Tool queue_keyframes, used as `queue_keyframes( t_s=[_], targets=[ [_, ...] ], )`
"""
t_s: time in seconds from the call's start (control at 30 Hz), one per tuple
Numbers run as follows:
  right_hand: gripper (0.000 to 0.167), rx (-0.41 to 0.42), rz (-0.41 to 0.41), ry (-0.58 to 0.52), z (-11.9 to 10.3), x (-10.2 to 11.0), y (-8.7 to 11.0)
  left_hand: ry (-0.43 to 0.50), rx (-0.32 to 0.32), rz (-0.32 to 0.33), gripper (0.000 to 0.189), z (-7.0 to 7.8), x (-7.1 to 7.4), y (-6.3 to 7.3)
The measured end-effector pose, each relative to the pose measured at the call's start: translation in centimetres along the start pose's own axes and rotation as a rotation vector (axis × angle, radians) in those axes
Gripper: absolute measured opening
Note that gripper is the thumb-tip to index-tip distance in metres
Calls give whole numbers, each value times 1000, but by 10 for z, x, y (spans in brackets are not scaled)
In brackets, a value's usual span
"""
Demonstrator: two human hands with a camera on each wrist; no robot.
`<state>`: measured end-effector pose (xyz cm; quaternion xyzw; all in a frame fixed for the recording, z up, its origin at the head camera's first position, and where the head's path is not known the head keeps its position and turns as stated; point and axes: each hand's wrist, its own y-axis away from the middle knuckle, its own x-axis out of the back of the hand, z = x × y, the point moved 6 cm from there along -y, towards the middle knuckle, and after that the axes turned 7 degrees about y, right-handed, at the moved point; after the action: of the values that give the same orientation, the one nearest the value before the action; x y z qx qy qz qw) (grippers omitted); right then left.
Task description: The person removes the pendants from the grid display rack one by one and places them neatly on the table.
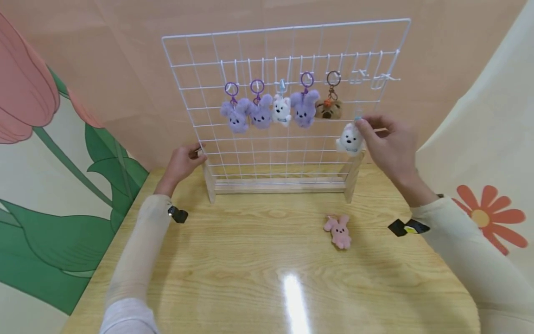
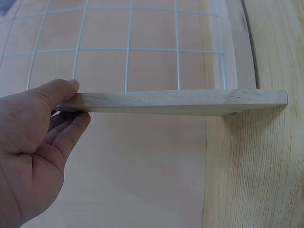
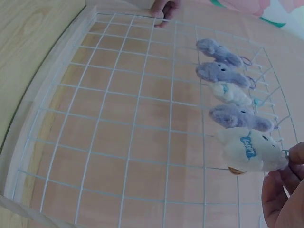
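My right hand (image 1: 390, 141) pinches the top of a white plush keychain (image 1: 349, 139) and holds it up before the right part of a white wire grid rack (image 1: 271, 150). In the right wrist view this plush (image 3: 251, 149) shows a blue band across its body. My left hand (image 1: 182, 162) grips the rack's left wooden upright (image 2: 156, 98) between thumb and fingers. From hooks on the grid hang several plush keychains: purple ones (image 1: 236, 117), a white one (image 1: 282, 110) and a brown one (image 1: 328, 110). Two hooks at the right, one of them a white hook (image 1: 381, 79), carry nothing.
A pink plush keychain (image 1: 340, 232) lies on the wooden table (image 1: 233, 260) in front of the rack's right leg. The rack's wooden base bar (image 1: 279, 186) stands near the table's back edge. Behind hangs a peach backdrop (image 1: 125, 69) with printed flowers at the sides.
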<state>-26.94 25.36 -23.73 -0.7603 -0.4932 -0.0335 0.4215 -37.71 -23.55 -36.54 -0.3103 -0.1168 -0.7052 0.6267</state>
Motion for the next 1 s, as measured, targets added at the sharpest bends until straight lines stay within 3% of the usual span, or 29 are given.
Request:
queue_keyframes(
  t_s=[0.33, 0.6, 1.0],
  targets=[
    [28, 71, -56, 16, 8, -9, 20, 4, -24, 7, 42, 2, 0, -1],
    [20, 41, -140, -32, 18, -23, 35, -4, -15, 16, 41, 2, 0, -1],
    [13, 112, -186, -40, 27, -36, 60, -14, -21, 8, 42, 3, 0, 0]
  ],
)
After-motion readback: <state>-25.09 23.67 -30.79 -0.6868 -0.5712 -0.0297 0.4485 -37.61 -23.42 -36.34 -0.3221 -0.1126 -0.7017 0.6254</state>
